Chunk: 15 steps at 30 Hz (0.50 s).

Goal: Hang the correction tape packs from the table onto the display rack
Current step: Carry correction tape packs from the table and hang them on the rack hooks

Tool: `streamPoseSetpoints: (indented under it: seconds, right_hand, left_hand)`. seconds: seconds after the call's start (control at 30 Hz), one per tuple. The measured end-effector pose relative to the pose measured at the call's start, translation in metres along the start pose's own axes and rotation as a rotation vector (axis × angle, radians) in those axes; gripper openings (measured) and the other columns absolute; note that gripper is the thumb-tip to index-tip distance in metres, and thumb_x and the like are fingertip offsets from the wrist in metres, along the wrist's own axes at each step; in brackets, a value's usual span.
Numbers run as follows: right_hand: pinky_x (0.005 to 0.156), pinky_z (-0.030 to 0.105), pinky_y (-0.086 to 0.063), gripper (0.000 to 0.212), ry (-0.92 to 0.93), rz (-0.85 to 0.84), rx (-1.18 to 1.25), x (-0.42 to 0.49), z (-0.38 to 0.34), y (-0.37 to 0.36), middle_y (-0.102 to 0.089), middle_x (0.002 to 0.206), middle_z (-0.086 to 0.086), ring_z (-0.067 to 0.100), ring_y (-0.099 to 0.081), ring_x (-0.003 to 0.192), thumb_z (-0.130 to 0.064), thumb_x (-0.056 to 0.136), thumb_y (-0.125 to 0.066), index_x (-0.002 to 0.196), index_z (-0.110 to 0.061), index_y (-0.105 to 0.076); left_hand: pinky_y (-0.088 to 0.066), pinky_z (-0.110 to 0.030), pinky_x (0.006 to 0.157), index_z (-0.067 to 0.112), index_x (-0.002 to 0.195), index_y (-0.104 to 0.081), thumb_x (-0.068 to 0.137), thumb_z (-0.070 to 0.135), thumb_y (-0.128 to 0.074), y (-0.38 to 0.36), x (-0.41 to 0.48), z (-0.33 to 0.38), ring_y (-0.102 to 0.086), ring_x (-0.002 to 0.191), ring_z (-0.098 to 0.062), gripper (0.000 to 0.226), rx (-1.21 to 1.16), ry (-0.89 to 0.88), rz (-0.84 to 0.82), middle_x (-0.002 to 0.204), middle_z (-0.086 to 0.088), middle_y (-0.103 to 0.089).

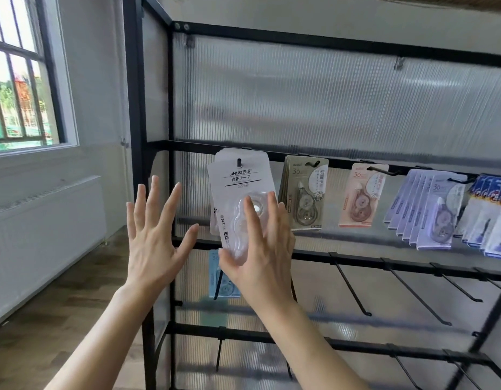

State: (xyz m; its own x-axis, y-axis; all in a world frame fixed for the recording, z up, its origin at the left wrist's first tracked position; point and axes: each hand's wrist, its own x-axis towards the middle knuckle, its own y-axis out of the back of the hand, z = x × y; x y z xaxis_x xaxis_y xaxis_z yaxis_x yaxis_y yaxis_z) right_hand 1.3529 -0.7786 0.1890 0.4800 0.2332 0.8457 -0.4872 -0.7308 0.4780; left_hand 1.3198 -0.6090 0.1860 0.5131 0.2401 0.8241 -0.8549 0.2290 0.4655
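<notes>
White pack [238, 190] hangs upright, slightly tilted, on the rack hook [239, 162]. Right hand [260, 249] rests straight-fingered on its lower half. Left hand [152, 235] is spread just to the left, touching nothing.

One head-worn wide-angle view is given. Rack [134, 108] is faced from close, roughly level, slightly from its left. Right edge is blurred, probably motion.

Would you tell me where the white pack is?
Head view: the white pack hangs on the leftmost hook, beside the beige packs, right hand touching it.
</notes>
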Motion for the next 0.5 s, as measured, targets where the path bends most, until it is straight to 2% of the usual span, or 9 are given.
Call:
streamPoseSetpoints:
  seconds: [0.17,0.33,0.4,0.5]
  right_hand:
    - [0.114,0.051,-0.020,0.087,-0.100,-0.156,-0.054,0.020,0.004,-0.022,0.001,0.158,0.017,0.037,-0.006,0.145,-0.048,0.087,-0.059,0.152,-0.025,-0.008]
    - [0.116,0.046,-0.008,0.095,-0.087,-0.263,-0.073,0.026,0.008,-0.031,0.030,0.152,0.009,0.034,0.011,0.145,-0.060,0.088,-0.049,0.138,-0.033,0.027]
    - [0.116,0.047,-0.004,0.094,-0.063,-0.291,-0.034,0.021,0.010,-0.027,0.035,0.148,0.006,0.032,0.017,0.144,-0.058,0.088,-0.051,0.139,-0.035,0.025]
    - [0.116,0.049,-0.009,0.090,-0.068,-0.280,-0.011,0.009,0.016,-0.016,0.032,0.149,0.004,0.032,0.011,0.146,-0.053,0.090,-0.051,0.141,-0.033,0.020]
  left_hand:
    - [0.006,-0.035,0.118,0.024,0.151,-0.023,0.087,0.057,-0.031,-0.002,-0.002,0.003,0.005,0.148,-0.018,0.072,-0.020,0.006,-0.007,0.159,0.002,-0.001]
    - [0.005,-0.036,0.118,0.025,0.151,-0.023,0.086,0.059,-0.029,-0.003,-0.005,0.004,0.006,0.148,-0.017,0.074,-0.010,0.016,-0.043,0.160,-0.001,-0.004]
    - [0.007,-0.033,0.118,0.025,0.151,-0.022,0.086,0.060,-0.030,-0.004,-0.008,0.006,0.007,0.147,-0.016,0.074,-0.015,0.011,-0.056,0.160,-0.001,-0.004]
    - [0.006,-0.036,0.118,0.025,0.151,-0.022,0.086,0.059,-0.030,-0.006,-0.013,0.009,0.008,0.147,-0.015,0.074,-0.020,0.006,-0.071,0.159,-0.001,-0.004]
